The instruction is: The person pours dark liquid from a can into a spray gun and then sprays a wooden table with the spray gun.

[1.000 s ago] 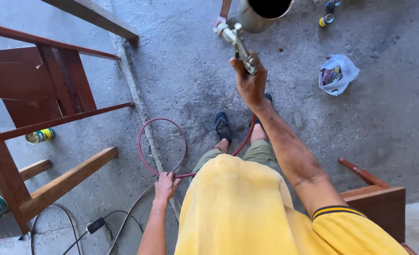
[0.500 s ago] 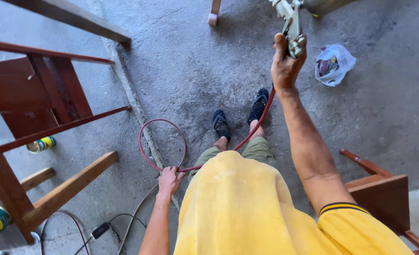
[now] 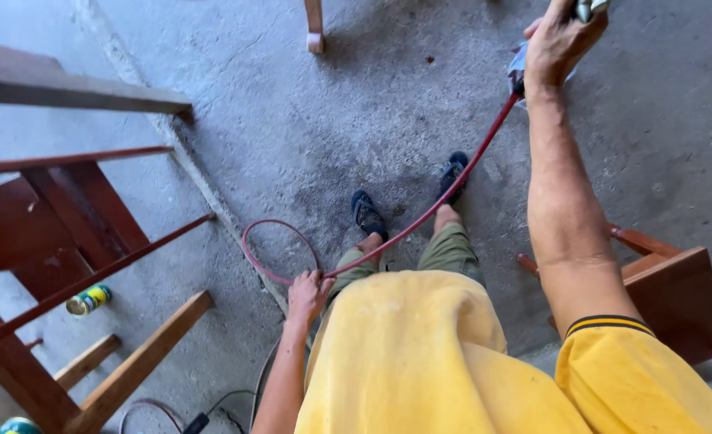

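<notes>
My right hand (image 3: 559, 40) is raised at the top right and grips the handle of a metal spray gun (image 3: 590, 8), most of it cut off by the frame's top edge. A red air hose (image 3: 444, 197) runs from under that hand down across my legs. My left hand (image 3: 308, 293) holds the hose low at my left side, where it curls into a loop (image 3: 261, 241) on the concrete floor. I wear a yellow shirt, green shorts and dark sandals (image 3: 367, 214).
Dark red wooden furniture frames (image 3: 67, 241) stand at the left, with a small can (image 3: 87, 300) on the floor beneath. Another red-brown wooden piece (image 3: 677, 301) is at the right. A pale wooden leg (image 3: 314, 24) stands at the top. Black cables (image 3: 211, 414) lie at the bottom.
My right hand has lifted the spray gun up and to the right, nearly out of view. The camera has tilted down. My left hand keeps its hold on the hose.
</notes>
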